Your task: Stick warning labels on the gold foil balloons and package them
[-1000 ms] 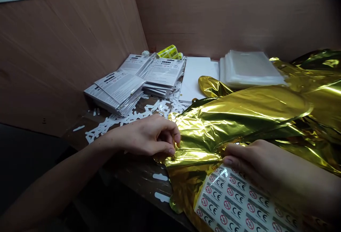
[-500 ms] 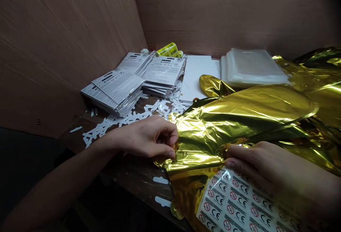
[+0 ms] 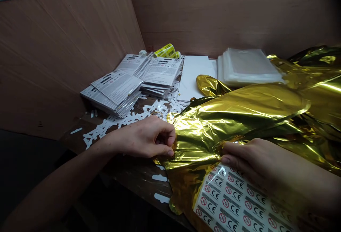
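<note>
A crumpled gold foil balloon [image 3: 239, 107] lies flat across the table, its surface creased and shiny. My left hand [image 3: 147, 136] pinches its near left edge between thumb and curled fingers. Farther right, my right hand [image 3: 258, 164] grips a fold of the same foil, thumb against forefinger. Below that hand is a sheet of stickers [image 3: 226, 200] printed with CE marks and red crossed-out symbols. It rests on more gold foil, and my right hand and forearm cover part of it. Whether my right fingers also touch the sheet, I cannot tell.
Stacks of printed cards in clear sleeves [image 3: 117, 86] stand at the back left, near a yellow label roll [image 3: 165, 50]. White card sheets [image 3: 193, 72] and clear plastic bags [image 3: 247, 66] lie behind the balloon. White paper cutouts [image 3: 106, 127] litter the table. Wooden panels [image 3: 213, 15] enclose the back and left.
Both hands keep their hold on the foil. The whole scene sits slightly farther left as the view shifts; the right hand has moved a little left with it.
</note>
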A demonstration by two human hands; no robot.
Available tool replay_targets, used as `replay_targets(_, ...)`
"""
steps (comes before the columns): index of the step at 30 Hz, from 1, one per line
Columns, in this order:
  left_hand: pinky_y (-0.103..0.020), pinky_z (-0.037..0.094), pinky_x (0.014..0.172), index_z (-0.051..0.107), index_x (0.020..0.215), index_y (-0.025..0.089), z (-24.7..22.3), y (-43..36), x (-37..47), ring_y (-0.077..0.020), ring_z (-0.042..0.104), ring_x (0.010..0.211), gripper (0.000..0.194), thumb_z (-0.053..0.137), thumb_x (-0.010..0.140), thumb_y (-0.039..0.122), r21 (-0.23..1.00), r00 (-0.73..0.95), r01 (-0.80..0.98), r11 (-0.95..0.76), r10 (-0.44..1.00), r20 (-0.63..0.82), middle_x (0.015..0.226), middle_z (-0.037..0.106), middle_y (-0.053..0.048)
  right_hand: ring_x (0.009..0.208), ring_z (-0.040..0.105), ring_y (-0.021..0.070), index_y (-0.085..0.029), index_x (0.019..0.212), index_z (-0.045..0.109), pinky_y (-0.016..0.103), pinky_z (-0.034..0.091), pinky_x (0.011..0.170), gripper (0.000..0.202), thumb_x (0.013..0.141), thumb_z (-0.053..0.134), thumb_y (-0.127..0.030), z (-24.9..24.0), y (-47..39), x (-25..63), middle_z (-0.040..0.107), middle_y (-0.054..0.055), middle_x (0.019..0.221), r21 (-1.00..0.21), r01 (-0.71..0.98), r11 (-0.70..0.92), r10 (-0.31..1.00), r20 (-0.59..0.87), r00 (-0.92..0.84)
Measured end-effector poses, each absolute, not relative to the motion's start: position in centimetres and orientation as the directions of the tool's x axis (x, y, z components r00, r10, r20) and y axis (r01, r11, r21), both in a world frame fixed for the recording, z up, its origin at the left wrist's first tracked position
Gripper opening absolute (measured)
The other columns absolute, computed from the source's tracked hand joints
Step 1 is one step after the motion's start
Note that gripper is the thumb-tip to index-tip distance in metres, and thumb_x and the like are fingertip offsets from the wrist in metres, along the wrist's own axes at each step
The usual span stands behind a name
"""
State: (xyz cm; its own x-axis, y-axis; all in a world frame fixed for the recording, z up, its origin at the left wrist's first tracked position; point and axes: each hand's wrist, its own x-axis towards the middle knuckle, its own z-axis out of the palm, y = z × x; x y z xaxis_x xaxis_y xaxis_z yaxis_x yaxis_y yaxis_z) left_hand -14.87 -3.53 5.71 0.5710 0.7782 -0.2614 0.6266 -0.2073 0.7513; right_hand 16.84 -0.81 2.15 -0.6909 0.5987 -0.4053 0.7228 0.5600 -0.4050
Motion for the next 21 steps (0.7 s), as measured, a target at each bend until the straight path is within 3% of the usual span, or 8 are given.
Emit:
replay_targets(5,-0.018,0.037,0.054,0.061,0.078,0.017,6.4,-4.0,-14.5,-0.0072,0.053,0.06,0.018,0.076,0.083,0.023,0.664,0.537,0.707,-0.243,0.796,-0.28,0.069,0.063,0.005,0.053,0.047,0.0151,-0.024,0.083,0.055,0.031,0.027,0.055,0.052,0.107,0.025,-0.06,1.9,-0.5,16.9,0.06,0.001,0.066,-0.404,0.694,0.597,0.572,-0.392,-0.72)
replay_targets(10,-0.018,0.041,0.056,0.065,0.081,0.018,7.2,-4.4,-13.7,-0.0089,0.06,0.064,0.007,0.071,0.082,0.021,0.623,0.465,0.761,-0.18,0.821,-0.331,0.074,0.067,0.004,0.057,0.05,0.0157,-0.024,0.083,0.056,0.031,0.029,0.056,0.046,0.107,0.032,-0.054,3.1,-0.9,16.6,0.064,0.002,0.072,-0.425,0.675,0.603,0.6,-0.315,-0.735)
replay_targets(18,-0.019,0.04,0.052,0.064,0.073,0.018,7.5,-3.9,-12.5,-0.0113,0.06,0.06,0.017,0.077,0.072,0.029,0.5,0.341,0.86,-0.105,0.846,-0.409,0.068,0.068,0.003,0.06,0.054,0.0168,-0.021,0.086,0.063,0.03,0.027,0.055,0.039,0.106,0.039,-0.044,3.9,-1.0,16.5,0.066,0.004,0.073,-0.408,0.622,0.668,0.591,-0.217,-0.777)
replay_targets(21,-0.021,0.035,0.048,0.062,0.067,0.018,7.1,-3.3,-13.3,-0.0116,0.056,0.056,0.029,0.083,0.069,0.038,0.439,0.292,0.894,-0.088,0.858,-0.422,0.063,0.066,0.003,0.063,0.059,0.0184,-0.019,0.087,0.066,0.029,0.028,0.056,0.04,0.106,0.04,-0.043,4.6,-1.0,16.6,0.067,0.006,0.076,-0.408,0.604,0.684,0.579,-0.2,-0.791)
